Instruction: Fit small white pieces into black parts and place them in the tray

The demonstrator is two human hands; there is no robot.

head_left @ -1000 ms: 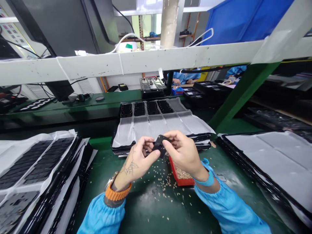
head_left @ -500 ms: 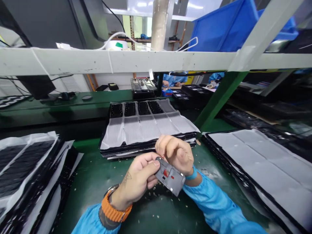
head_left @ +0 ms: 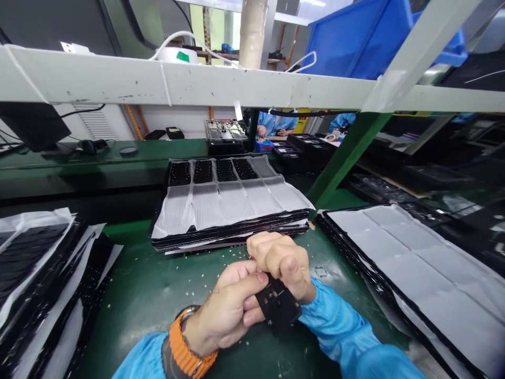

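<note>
Low over the green bench, my left hand (head_left: 232, 300) pinches a thin black rectangular panel (head_left: 281, 309) by its left end, thumb on top. The panel is roughly phone-sized, with small cutouts and tiny metallic spots, and its far part is covered by fingers. My right hand (head_left: 282, 260) is closed just above the panel's upper edge, its fingers curled against the left fingertips. A speck of red shows by its knuckles, but what its fingers grip is hidden.
Ahead lies a stack of black trays (head_left: 236, 208) under white sheeting, several dark panels in its back row. More sheeted stacks stand at left (head_left: 35, 279) and right (head_left: 418, 263). Pale bits litter the green bench (head_left: 158, 310). A shelf beam (head_left: 197, 87) crosses above; a co-worker (head_left: 272, 123) sits beyond.
The panel has tilted; its face, grey with red patches before, now looks black. My right hand has curled tighter and lowered over the panel's upper edge. The view has shifted slightly.
</note>
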